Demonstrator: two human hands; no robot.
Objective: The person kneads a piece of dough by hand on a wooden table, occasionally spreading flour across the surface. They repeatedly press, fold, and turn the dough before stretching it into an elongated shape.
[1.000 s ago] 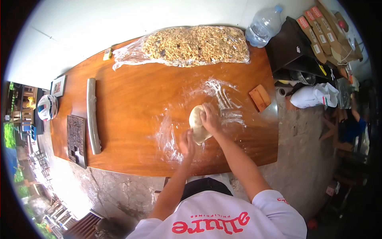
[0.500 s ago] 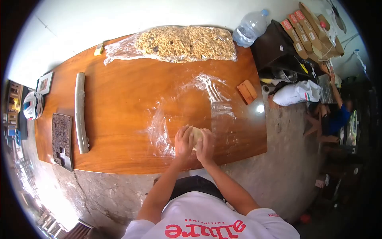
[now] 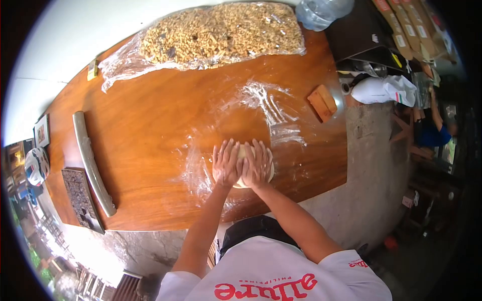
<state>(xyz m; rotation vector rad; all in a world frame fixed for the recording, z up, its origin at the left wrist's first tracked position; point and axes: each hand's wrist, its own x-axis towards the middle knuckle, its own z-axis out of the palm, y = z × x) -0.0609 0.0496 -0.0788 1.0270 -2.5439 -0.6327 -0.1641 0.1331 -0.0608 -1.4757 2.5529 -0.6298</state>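
Observation:
A pale, round piece of dough point(image 3: 243, 151) lies flattened on the wooden table near its front edge. My left hand point(image 3: 227, 164) presses on the dough's left part, its fingers stretched forward and slightly apart. Beside it, my right hand point(image 3: 257, 163) lies flat over the right part, fingers also extended and the thumbs close together. Both palms cover most of the dough, so only its rim and a strip between the hands show. White flour point(image 3: 266, 103) is smeared on the table ahead of the hands, with more to their left.
A plastic bag of small yellowish pieces point(image 3: 221, 37) lies along the back edge. A wooden block point(image 3: 322, 103) sits at the right. On the left are a plastic-wrapped tube point(image 3: 93, 163), a dark textured board point(image 3: 80, 198) and a helmet point(image 3: 36, 166). Another person point(image 3: 436, 131) is at far right.
My hands have gone from cupping the dough at its sides to lying flat on top. The dough looks wider and flatter. The camera view has shifted and come closer.

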